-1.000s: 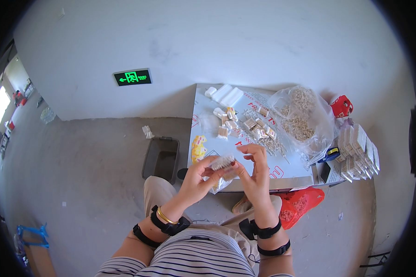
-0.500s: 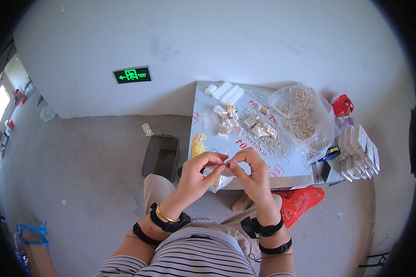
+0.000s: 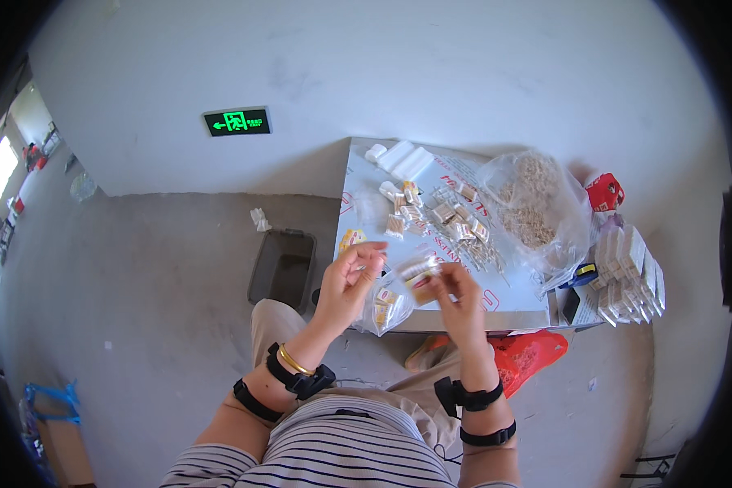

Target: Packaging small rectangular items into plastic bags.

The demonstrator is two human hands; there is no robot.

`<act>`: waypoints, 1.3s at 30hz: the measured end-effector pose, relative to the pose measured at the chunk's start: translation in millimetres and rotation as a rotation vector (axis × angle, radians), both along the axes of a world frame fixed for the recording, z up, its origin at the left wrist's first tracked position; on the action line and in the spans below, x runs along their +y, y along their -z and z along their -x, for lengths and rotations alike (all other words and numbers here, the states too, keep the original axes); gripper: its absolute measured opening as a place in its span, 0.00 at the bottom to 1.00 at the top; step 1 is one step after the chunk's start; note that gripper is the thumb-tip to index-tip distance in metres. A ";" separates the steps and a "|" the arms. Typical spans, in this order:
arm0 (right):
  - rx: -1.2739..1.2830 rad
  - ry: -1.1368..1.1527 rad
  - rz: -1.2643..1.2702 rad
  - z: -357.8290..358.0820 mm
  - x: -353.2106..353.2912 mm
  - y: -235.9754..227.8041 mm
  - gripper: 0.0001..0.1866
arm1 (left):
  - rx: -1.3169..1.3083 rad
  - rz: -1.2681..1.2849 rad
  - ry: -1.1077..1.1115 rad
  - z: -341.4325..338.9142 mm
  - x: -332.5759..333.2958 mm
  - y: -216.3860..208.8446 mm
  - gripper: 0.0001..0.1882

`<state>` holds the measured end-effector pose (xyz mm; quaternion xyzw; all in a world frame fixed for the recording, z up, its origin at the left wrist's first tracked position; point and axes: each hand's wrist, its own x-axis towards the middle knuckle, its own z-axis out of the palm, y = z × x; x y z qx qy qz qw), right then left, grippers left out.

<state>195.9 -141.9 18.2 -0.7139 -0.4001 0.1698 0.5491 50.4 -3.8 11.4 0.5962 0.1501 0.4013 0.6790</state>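
Note:
In my right hand [image 3: 461, 297], thumb and fingers grip a small clear packet of cotton swabs [image 3: 419, 275] with a yellow and red label, slightly blurred. My left hand [image 3: 348, 281] is to the left of it, its fingers loosely curled and apart from the thumb, with nothing visible in them. Below and between the hands, a clear plastic bag [image 3: 380, 319] with yellow-labelled packets inside rests at the table's near edge. Yellow labels [image 3: 351, 238] lie just beyond my left hand. Bundles of cotton swabs [image 3: 395, 225] and loose swabs [image 3: 486, 254] lie farther back.
On the metal-topped table [image 3: 512, 305] are a big clear bag of swabs [image 3: 537, 228], white packs [image 3: 413, 163], stacked packaged swabs [image 3: 630, 272] and a blue-yellow tape dispenser [image 3: 581, 275]. A grey bin [image 3: 256, 272] stands left on the floor; a red bag [image 3: 537, 358] sits under the table.
My hands, together over the bag before, have moved apart. The swab packet now shows in my right hand, and my left hand has moved slightly up, away from the bag.

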 end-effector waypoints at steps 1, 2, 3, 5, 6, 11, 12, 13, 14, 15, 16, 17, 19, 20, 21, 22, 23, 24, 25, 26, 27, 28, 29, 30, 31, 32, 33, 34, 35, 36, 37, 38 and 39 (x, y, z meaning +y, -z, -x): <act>-0.002 -0.006 0.003 -5.7 -0.4 3.1 0.08 | -0.002 0.003 -0.006 2.6 5.6 8.8 0.08; -0.195 0.038 -0.021 -10.5 -1.7 5.3 0.10 | 0.179 -0.272 -0.079 5.2 12.7 21.7 0.08; -0.388 0.081 -0.045 -10.2 -0.5 1.8 0.12 | 0.360 -0.546 -0.151 6.2 17.1 30.9 0.07; -0.479 0.072 0.110 5.6 3.2 -0.5 0.10 | 0.526 -0.694 -0.127 7.3 7.6 56.1 0.06; -0.638 0.054 0.249 11.9 8.1 3.6 0.08 | 0.661 -0.901 -0.140 5.5 2.1 70.8 0.09; -0.907 -0.137 0.797 27.7 46.3 47.8 0.06 | 0.929 -0.986 -0.101 -3.1 -4.5 102.1 0.24; -0.910 -0.143 0.799 31.8 57.5 52.1 0.06 | 0.892 -0.871 -0.050 -2.9 -5.3 103.5 0.28; -0.866 -0.206 0.811 35.8 70.0 55.1 0.07 | 0.854 -0.755 -0.002 -2.0 -5.8 105.0 0.32; -0.820 -0.271 0.822 36.4 80.8 61.2 0.08 | 0.858 -0.747 -0.007 -0.2 -6.8 103.2 0.32; -0.822 -0.271 0.827 30.6 88.3 72.6 0.08 | 0.836 -0.679 0.000 -0.3 -9.5 97.4 0.32; -0.723 -0.260 0.837 23.5 97.5 88.9 0.10 | 0.814 -0.612 0.007 0.2 -10.7 94.3 0.32; -0.625 -0.256 0.842 17.5 107.3 108.9 0.11 | 0.816 -0.606 0.001 2.9 -8.5 96.3 0.32; -0.564 -0.306 0.761 -9.1 111.6 157.7 0.12 | 0.686 -0.525 0.043 3.4 -5.7 103.2 0.34; -0.499 -0.357 0.675 -17.8 112.8 174.7 0.13 | 0.684 -0.519 0.045 1.4 -4.4 107.2 0.34; -0.501 -0.364 0.680 -18.5 115.9 182.1 0.13 | 0.601 -0.565 0.036 0.1 -3.2 110.5 0.34; -0.525 -0.343 0.779 -20.5 118.1 188.8 0.13 | 0.515 -0.611 0.029 -1.3 -2.7 113.5 0.34; -0.550 -0.332 0.875 -15.9 123.0 185.4 0.14 | 0.521 -0.603 0.020 1.0 -0.4 114.9 0.34; -0.552 -0.343 0.877 -11.5 126.4 181.8 0.14 | 0.494 -0.586 0.012 2.5 1.4 116.1 0.34; -0.598 -0.311 0.927 -7.1 128.8 178.2 0.15 | 0.467 -0.571 0.006 3.7 2.9 117.0 0.34; -0.644 -0.279 0.978 -1.8 130.0 169.1 0.17 | 0.470 -0.565 0.002 4.7 3.9 116.5 0.34; -0.652 -0.281 0.994 1.3 130.9 163.3 0.17 | 0.472 -0.499 0.037 7.0 5.4 115.4 0.34; -0.764 -0.343 1.094 4.3 131.7 157.7 0.16 | 0.473 -0.433 0.073 9.3 7.0 114.4 0.35; -0.870 -0.408 1.181 7.0 130.1 150.9 0.17 | 0.472 -0.425 0.071 11.6 7.5 110.2 0.35; -0.877 -0.429 1.180 16.0 127.5 139.9 0.17 | 0.490 -0.359 0.098 18.3 9.8 106.3 0.35; -1.010 -0.419 1.097 24.7 121.8 129.2 0.17 | 0.507 -0.291 0.124 24.0 11.7 106.3 0.36; -1.137 -0.393 1.015 26.3 116.0 120.6 0.16 | 0.503 -0.281 0.118 22.9 11.2 109.9 0.36; -1.145 -0.405 1.019 20.7 118.8 123.1 0.16 | 0.443 -0.374 0.081 21.0 11.2 115.4 0.37; -0.963 -0.669 1.082 11.9 125.7 129.4 0.16 | 0.384 -0.466 0.042 19.9 10.3 120.2 0.37; -0.756 -0.906 1.142 -1.0 126.1 137.4 0.16 | 0.375 -0.456 0.050 13.7 6.0 120.7 0.37; -0.757 -0.914 1.147 -9.2 126.9 153.5 0.16 | 0.396 -0.396 0.099 10.4 3.5 120.9 0.38; -0.693 -0.974 0.941 -20.2 121.9 170.8 0.16 | 0.408 -0.335 0.157 5.2 -0.1 119.5 0.38; -0.624 -1.037 0.728 -20.2 120.9 176.1 0.17 | 0.409 -0.324 0.152 6.0 -1.4 118.0 0.38; -0.622 -1.047 0.734 -21.8 120.2 180.6 0.17 | 0.385 -0.325 0.121 6.9 -2.2 115.8 0.38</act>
